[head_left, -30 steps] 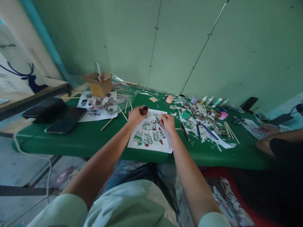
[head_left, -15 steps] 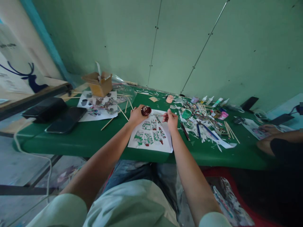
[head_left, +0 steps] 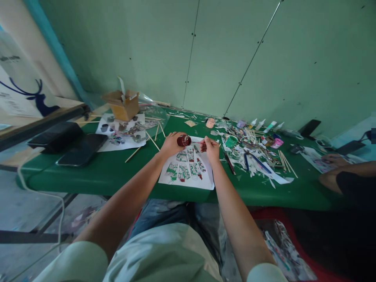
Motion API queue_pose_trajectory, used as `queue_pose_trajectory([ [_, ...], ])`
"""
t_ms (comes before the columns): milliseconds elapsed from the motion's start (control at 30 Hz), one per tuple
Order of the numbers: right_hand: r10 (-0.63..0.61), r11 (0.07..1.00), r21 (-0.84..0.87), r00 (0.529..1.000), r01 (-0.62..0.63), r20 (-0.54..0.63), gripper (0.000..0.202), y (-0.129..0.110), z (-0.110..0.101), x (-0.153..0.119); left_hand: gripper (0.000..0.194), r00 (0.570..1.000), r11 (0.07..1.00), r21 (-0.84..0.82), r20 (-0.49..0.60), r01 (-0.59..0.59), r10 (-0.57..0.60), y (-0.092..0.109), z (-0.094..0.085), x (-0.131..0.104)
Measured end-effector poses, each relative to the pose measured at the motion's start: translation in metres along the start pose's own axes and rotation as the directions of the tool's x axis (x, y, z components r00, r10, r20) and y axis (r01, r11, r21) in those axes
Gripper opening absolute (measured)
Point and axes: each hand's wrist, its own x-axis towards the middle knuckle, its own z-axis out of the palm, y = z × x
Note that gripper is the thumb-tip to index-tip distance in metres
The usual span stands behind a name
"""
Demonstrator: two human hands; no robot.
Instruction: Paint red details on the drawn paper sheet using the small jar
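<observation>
Clamping the jar (head_left: 182, 141) sideways at the far edge of the sheet (head_left: 207, 184) on the bench (head_left: 126, 182), my left hand (head_left: 170, 144) points its mouth at the brush (head_left: 199, 143) pinched in my right hand (head_left: 210, 148), presumably for easy dipping.

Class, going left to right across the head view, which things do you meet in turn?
Deer picture, cardboard box, left hand, red-brown paint jar, right hand, green paint pot, blue-handled pliers, wooden sticks, co-worker's hand.

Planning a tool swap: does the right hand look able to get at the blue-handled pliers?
Likely yes, though the right hand would first need to put down its brush; the pliers lie uncovered to its right, among paper scraps.
</observation>
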Motion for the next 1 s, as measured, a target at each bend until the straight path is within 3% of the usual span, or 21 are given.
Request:
queue_pose_trajectory([
  [200, -0.003, 0.999, -0.052, 1.0, 0.003, 0.013, 0.045, -0.0021, 0.0012, -0.0026, 0.06, 0.999, 1.0, -0.001, 0.034, 0.016, -0.016, 0.0034, -0.0029, -0.0007],
  [400, 0.017, 0.999, -0.043, 0.994, -0.013, 0.109, 0.04, -0.0002, 0.0027, -0.0028, 0.058, 0.999, 0.999, -0.012, 0.03, -0.04, 0.04, 0.0002, -0.0004, -0.0005],
  [800, 0.034, 0.999, 0.034, 0.999, -0.034, 0.013, 0.044, -0.0013, -0.0006, -0.0009, 0.059, 0.999, 0.998, -0.044, 0.01, -0.053, 0.053, -0.0026, 0.0015, 0.0001],
  [1000, 0.044, 0.998, -0.051, 0.988, -0.037, 0.145, 0.036, -0.001, 0.0017, -0.0038, 0.057, 0.999, 0.999, -0.033, 0.042, -0.025, 0.027, 0.0004, 0.0002, -0.0005],
])
